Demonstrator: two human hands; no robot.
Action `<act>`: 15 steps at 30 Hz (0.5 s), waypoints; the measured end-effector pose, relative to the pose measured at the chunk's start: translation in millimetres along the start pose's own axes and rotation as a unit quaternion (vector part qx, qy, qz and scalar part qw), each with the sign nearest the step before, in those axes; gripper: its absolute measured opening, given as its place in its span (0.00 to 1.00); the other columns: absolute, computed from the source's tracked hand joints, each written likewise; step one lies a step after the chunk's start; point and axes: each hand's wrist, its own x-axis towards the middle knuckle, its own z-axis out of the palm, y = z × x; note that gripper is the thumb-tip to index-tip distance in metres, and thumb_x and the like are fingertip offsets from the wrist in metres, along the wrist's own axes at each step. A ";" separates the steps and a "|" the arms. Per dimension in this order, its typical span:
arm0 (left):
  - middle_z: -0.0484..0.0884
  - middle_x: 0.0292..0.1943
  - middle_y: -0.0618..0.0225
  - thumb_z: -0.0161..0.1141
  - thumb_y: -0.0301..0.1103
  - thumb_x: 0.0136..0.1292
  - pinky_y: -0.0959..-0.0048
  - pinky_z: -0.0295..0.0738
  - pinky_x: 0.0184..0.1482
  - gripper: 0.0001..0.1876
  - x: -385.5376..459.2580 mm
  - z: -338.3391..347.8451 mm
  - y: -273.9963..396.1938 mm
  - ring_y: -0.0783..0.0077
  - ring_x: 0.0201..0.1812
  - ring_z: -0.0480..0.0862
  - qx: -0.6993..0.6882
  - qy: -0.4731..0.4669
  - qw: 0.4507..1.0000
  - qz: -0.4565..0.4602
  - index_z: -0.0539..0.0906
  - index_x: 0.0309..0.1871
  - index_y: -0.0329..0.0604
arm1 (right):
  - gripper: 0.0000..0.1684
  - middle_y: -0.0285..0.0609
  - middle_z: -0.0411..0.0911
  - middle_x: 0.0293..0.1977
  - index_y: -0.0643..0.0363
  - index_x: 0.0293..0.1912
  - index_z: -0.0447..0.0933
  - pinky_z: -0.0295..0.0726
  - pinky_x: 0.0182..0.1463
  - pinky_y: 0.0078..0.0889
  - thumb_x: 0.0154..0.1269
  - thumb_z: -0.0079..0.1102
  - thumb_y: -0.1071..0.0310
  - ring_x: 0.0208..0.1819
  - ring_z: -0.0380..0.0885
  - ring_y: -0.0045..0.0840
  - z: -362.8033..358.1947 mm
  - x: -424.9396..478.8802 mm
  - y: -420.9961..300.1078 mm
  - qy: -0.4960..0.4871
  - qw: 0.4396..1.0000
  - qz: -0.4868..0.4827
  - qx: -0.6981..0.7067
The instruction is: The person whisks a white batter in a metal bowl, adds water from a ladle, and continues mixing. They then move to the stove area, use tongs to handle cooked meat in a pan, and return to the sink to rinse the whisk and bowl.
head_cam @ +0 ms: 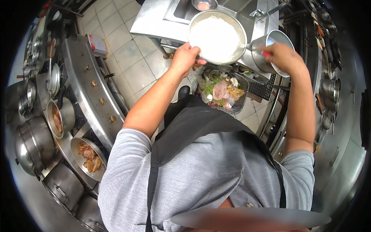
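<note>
My left hand (185,59) grips the near-left rim of a round metal bowl (243,32), thumb on top and fingers underneath. Inside it lies a thick white mixture (216,39), with smears up the wall. My right hand (285,58) is blurred and closed around a utensil with a red handle end (266,54). It is above a tall metal pot (259,47) to the right of the bowl. The utensil's working end cannot be made out clearly.
Behind the bowl is a steel sink unit (158,17) with a faucet (261,14) and a small bowl (213,5). A lined waste bin (245,95) full of scraps stands below. At left, pans of meat (101,171) sit on a stove (111,137). Pots and pans (330,92) line the right.
</note>
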 end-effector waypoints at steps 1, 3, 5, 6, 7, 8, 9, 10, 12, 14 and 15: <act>0.87 0.38 0.55 0.51 0.27 0.70 0.77 0.80 0.26 0.16 0.1 2.4 -1.6 0.71 0.26 0.88 0.006 -0.003 1.000 0.002 0.76 0.58 0.30 | 0.25 0.56 0.84 0.44 0.43 0.66 0.80 0.81 0.53 0.45 0.71 0.60 0.65 0.48 0.84 0.45 6.7 -0.1 -6.0 0.052 0.998 -0.020 -0.024; 0.87 0.38 0.56 0.51 0.27 0.70 0.77 0.79 0.25 0.16 1.2 4.5 -0.5 0.72 0.26 0.88 -0.013 -0.001 1.000 -0.006 0.76 0.58 0.31 | 0.25 0.55 0.84 0.45 0.43 0.66 0.80 0.81 0.53 0.45 0.70 0.61 0.64 0.47 0.84 0.45 23.6 5.3 -36.1 0.157 0.983 -0.066 -0.071; 0.88 0.39 0.56 0.52 0.27 0.70 0.78 0.78 0.25 0.16 2.7 2.6 2.5 0.72 0.25 0.88 -0.005 0.001 1.000 -0.009 0.76 0.58 0.31 | 0.24 0.54 0.84 0.45 0.43 0.64 0.81 0.81 0.51 0.47 0.70 0.59 0.67 0.46 0.84 0.46 23.0 1.8 -14.7 0.035 0.997 -0.063 -0.025; 0.88 0.39 0.56 0.52 0.27 0.70 0.78 0.78 0.25 0.16 2.3 0.7 3.2 0.72 0.25 0.88 0.012 -0.003 1.000 -0.013 0.76 0.58 0.31 | 0.24 0.55 0.84 0.44 0.42 0.64 0.81 0.80 0.52 0.48 0.70 0.58 0.67 0.47 0.84 0.46 6.5 4.1 4.3 0.001 1.000 -0.015 -0.015; 0.88 0.39 0.56 0.52 0.27 0.70 0.78 0.77 0.24 0.16 0.8 1.5 1.7 0.72 0.25 0.88 0.026 -0.005 1.000 -0.017 0.76 0.58 0.32 | 0.24 0.55 0.84 0.44 0.42 0.64 0.82 0.80 0.52 0.48 0.70 0.58 0.67 0.48 0.84 0.47 -12.6 4.5 11.7 -0.035 0.999 0.032 -0.008; 0.88 0.39 0.56 0.52 0.27 0.70 0.78 0.78 0.25 0.16 -0.5 5.2 -1.1 0.72 0.25 0.88 0.009 -0.005 1.000 -0.018 0.76 0.58 0.32 | 0.24 0.54 0.85 0.42 0.44 0.63 0.82 0.80 0.52 0.49 0.70 0.58 0.68 0.47 0.84 0.47 -1.5 9.0 -4.1 0.050 0.998 0.023 -0.033; 0.88 0.39 0.56 0.52 0.28 0.70 0.78 0.78 0.25 0.16 0.5 9.3 -2.3 0.72 0.26 0.88 -0.005 -0.004 1.000 -0.016 0.76 0.58 0.32 | 0.24 0.54 0.85 0.41 0.46 0.63 0.82 0.80 0.52 0.49 0.69 0.58 0.69 0.46 0.84 0.47 8.2 11.4 -23.5 0.134 0.989 0.018 -0.056; 0.88 0.39 0.56 0.52 0.28 0.70 0.78 0.78 0.25 0.16 1.8 8.4 -1.3 0.72 0.26 0.88 -0.020 -0.001 1.000 -0.013 0.76 0.58 0.32 | 0.24 0.54 0.85 0.41 0.47 0.63 0.82 0.80 0.52 0.49 0.68 0.59 0.69 0.46 0.84 0.47 13.3 2.6 -35.8 0.096 0.994 -0.020 -0.046; 0.88 0.38 0.56 0.52 0.28 0.71 0.79 0.77 0.24 0.16 2.1 2.5 2.4 0.72 0.26 0.88 -0.003 -0.003 1.000 0.001 0.76 0.58 0.32 | 0.25 0.53 0.85 0.40 0.48 0.64 0.81 0.80 0.51 0.47 0.67 0.62 0.68 0.46 0.84 0.46 7.8 -3.9 -7.7 0.055 0.995 -0.085 -0.016; 0.87 0.41 0.55 0.52 0.28 0.71 0.77 0.80 0.29 0.15 -1.3 4.7 0.4 0.71 0.29 0.87 0.003 -0.007 1.000 -0.002 0.75 0.58 0.30 | 0.26 0.54 0.85 0.42 0.48 0.66 0.79 0.81 0.53 0.44 0.69 0.60 0.68 0.48 0.85 0.44 -18.4 2.5 -11.6 0.001 0.999 0.015 -0.043; 0.85 0.43 0.55 0.53 0.27 0.71 0.75 0.84 0.34 0.15 -4.0 8.7 2.6 0.70 0.33 0.87 0.001 -0.007 1.000 -0.007 0.75 0.58 0.28 | 0.26 0.54 0.84 0.43 0.48 0.66 0.79 0.81 0.54 0.43 0.70 0.59 0.68 0.48 0.85 0.45 -16.2 6.2 -28.6 0.044 0.997 0.039 -0.053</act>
